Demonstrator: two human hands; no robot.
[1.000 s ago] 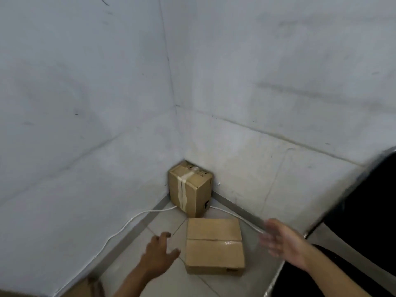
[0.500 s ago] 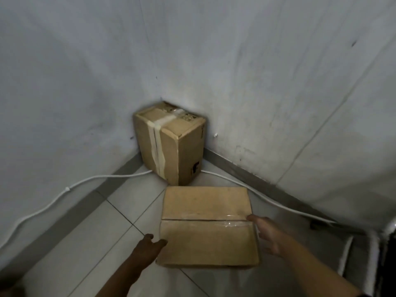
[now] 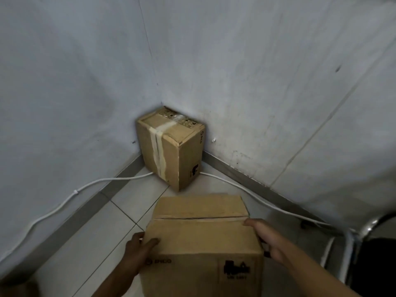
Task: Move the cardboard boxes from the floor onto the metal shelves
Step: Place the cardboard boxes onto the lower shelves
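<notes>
Matt brown cardboard box [image 3: 201, 243], glossy tiled floor [image 3: 120, 215], shiny metal frame [image 3: 368, 227].

Both hands, left [image 3: 137, 252] and right [image 3: 266, 240], are bare, with forearms uncovered and no sleeves visible.

Left hand [image 3: 137, 251] and right hand [image 3: 264, 239] clamp opposite sides of one box [image 3: 201, 243], thumbs on top.

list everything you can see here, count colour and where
near cardboard box: 1, brown, at the front, gripped on both sides
taped cardboard box: 1, brown with pale tape, upright in the wall corner
cable: 1, white, along the base of both walls, passing behind the taped box
walls: 2, grey-white, meeting in a corner
floor tiles: several, pale grey
metal frame: 1, chrome, at far right
left hand: 1, on the near box's left side
right hand: 1, on its right side
</notes>
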